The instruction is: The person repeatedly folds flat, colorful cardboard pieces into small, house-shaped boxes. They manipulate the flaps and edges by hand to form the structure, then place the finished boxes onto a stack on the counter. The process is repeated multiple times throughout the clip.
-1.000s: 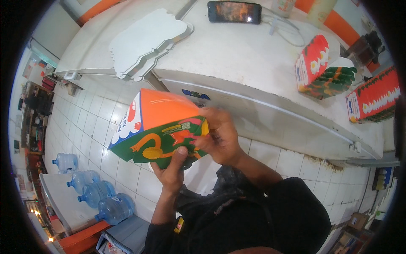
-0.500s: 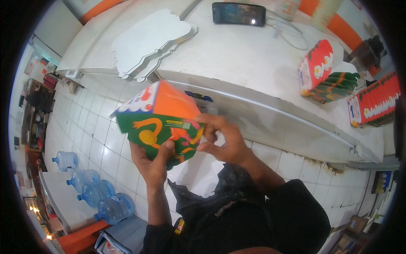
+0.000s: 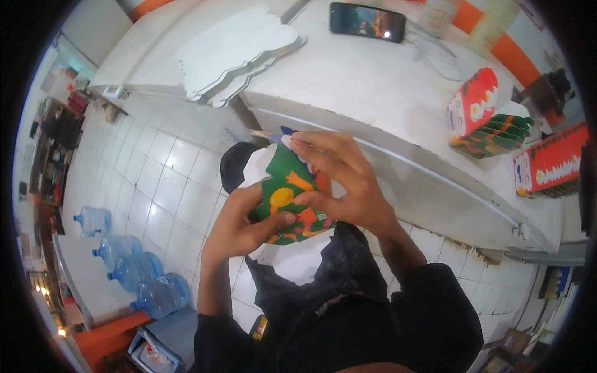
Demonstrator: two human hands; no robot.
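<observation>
A printed cardboard food box (image 3: 283,180), green with yellow, orange and pink figures, is held in front of my body. White inner flaps show at its left side. My left hand (image 3: 239,227) grips its lower left, thumb across the green face. My right hand (image 3: 348,177) has its fingertips on the top edge and its thumb on the same face. Below it, white cardboard (image 3: 295,258) lies on my lap against my black apron. On the counter, flat white cardboard blanks (image 3: 233,53) lie stacked at the left. Folded red-and-green boxes (image 3: 488,124) stand nested at the right.
A second row of red boxes (image 3: 550,165) stands at the counter's right end. A phone (image 3: 367,23) with a cable lies at the back of the white counter (image 3: 348,81). Blue water jugs (image 3: 160,295) are at the lower left. A black rounded thing (image 3: 235,166) is beyond my left hand.
The box has turned and shifted right, so its orange side has swung out of clear sight and white flaps show. My right hand has moved up to its top edge. The view has shifted slightly.
</observation>
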